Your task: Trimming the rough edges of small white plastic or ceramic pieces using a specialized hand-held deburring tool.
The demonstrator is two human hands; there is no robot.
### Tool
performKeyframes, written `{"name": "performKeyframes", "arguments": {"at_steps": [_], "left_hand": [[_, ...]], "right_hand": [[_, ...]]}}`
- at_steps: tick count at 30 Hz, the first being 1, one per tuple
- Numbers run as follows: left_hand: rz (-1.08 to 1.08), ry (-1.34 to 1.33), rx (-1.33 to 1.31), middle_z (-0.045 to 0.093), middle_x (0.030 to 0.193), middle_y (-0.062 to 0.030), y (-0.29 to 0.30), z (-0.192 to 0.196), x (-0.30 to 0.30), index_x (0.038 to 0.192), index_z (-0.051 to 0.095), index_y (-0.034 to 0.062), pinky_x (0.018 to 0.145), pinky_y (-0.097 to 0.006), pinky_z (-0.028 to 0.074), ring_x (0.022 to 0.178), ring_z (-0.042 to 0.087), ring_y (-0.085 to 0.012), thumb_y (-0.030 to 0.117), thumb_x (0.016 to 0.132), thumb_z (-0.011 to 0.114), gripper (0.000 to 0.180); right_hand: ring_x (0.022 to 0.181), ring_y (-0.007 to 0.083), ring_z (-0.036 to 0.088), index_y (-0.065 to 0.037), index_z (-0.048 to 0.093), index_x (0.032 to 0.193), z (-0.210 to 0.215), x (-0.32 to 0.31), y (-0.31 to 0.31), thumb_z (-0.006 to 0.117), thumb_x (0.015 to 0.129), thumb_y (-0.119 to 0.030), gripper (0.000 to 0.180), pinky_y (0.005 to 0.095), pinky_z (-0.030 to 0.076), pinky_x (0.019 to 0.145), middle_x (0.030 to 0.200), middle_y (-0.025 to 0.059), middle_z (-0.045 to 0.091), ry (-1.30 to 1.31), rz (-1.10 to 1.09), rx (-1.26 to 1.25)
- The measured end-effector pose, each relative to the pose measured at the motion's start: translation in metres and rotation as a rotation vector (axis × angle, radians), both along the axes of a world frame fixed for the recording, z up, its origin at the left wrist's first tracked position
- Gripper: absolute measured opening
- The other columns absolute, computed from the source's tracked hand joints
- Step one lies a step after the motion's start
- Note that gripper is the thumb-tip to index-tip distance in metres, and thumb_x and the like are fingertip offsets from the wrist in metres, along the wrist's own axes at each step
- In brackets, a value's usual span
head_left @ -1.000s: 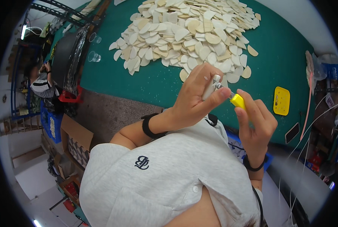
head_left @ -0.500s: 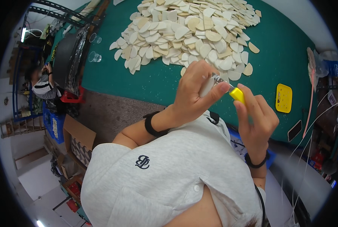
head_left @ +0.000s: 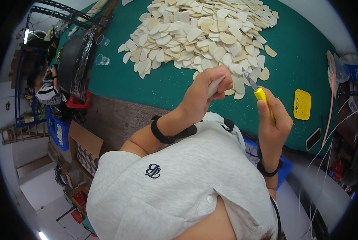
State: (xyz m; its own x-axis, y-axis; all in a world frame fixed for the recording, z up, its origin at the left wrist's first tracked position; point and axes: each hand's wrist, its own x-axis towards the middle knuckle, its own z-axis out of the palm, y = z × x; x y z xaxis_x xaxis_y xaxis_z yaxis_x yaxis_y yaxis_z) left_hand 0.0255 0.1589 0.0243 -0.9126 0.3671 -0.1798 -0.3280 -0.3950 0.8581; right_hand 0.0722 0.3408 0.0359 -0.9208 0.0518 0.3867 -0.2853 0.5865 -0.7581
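My left hand [head_left: 199,90] is closed around a white flat piece [head_left: 214,87], mostly hidden behind the fingers. In my right hand [head_left: 274,122] is a craft knife with a yellow handle [head_left: 261,95]. Its metal blade [head_left: 249,81] points up and to the left, with pale shavings clinging near the tip. Blade and held piece are apart. Just beyond both hands spreads a large heap of off-white and cream half-round pieces [head_left: 187,34] on the green table [head_left: 123,82].
A yellow tray [head_left: 302,105] and a phone [head_left: 313,139] lie at the table's right side. Two clear plastic cups [head_left: 102,60] stand on the left. Another person [head_left: 50,86] sits far left, near a red stool and an open cardboard box [head_left: 85,144]. White cables hang at right.
The knife has drawn away from the white piece, its blade now turned upward. My left thumb has moved off the blade, and the fingers have curled over the piece.
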Motion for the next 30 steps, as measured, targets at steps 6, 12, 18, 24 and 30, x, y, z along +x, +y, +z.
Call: {"name": "performKeyframes", "arguments": {"at_steps": [6, 12, 18, 24, 30], "left_hand": [[0.071, -0.008, -0.029, 0.04, 0.073, 0.0041, 0.003, 0.0, 0.004, 0.079, 0.049, 0.0133, 0.061, -0.021, 0.03, 0.069, 0.036, -0.0041, 0.041, 0.094, 0.042, 0.032], [0.099, 0.391, -0.315, 0.043, 0.079, -0.0015, 0.004, -0.004, 0.011, 0.085, 0.048, 0.0066, 0.066, -0.025, 0.034, 0.074, 0.039, -0.0109, 0.03, 0.087, 0.06, 0.026], [0.087, 0.449, -0.407, 0.044, 0.08, -0.0054, 0.004, -0.007, 0.011, 0.086, 0.048, 0.0048, 0.073, -0.03, 0.035, 0.077, 0.041, -0.018, 0.032, 0.086, 0.06, 0.029], [0.121, 0.503, -0.446, 0.045, 0.08, -0.0055, 0.003, -0.01, 0.011, 0.085, 0.049, 0.0046, 0.072, -0.029, 0.034, 0.077, 0.041, -0.0189, 0.034, 0.089, 0.06, 0.032], [0.13, 0.537, -0.487, 0.046, 0.08, -0.005, 0.003, -0.011, 0.011, 0.085, 0.049, 0.0048, 0.072, -0.029, 0.033, 0.077, 0.041, -0.0191, 0.036, 0.089, 0.061, 0.033]], "right_hand": [[0.051, 0.0161, 0.05, -0.003, 0.068, 0.104, 0.003, -0.001, -0.003, 0.069, 0.082, -0.012, 0.024, 0.0254, 0.038, 0.047, 0.066, 0.0077, 0.057, 0.063, 0.059, 0.109], [0.048, 0.0171, 0.048, -0.006, 0.069, 0.105, 0.005, -0.001, -0.002, 0.072, 0.078, -0.016, 0.028, 0.0279, 0.036, 0.044, 0.062, 0.0051, 0.052, 0.148, 0.143, 0.243], [0.048, 0.0158, 0.048, -0.007, 0.069, 0.105, 0.009, 0.001, 0.0, 0.072, 0.078, -0.018, 0.029, 0.0272, 0.036, 0.044, 0.062, 0.0038, 0.052, 0.128, 0.156, 0.289], [0.047, 0.0153, 0.046, -0.008, 0.069, 0.104, 0.01, 0.002, 0.0, 0.072, 0.078, -0.019, 0.029, 0.0273, 0.035, 0.043, 0.061, 0.0025, 0.05, 0.166, 0.137, 0.35], [0.046, 0.0152, 0.046, -0.008, 0.069, 0.105, 0.01, 0.001, 0.002, 0.072, 0.078, -0.019, 0.03, 0.0272, 0.035, 0.043, 0.06, 0.0027, 0.049, 0.158, 0.131, 0.363]]}}
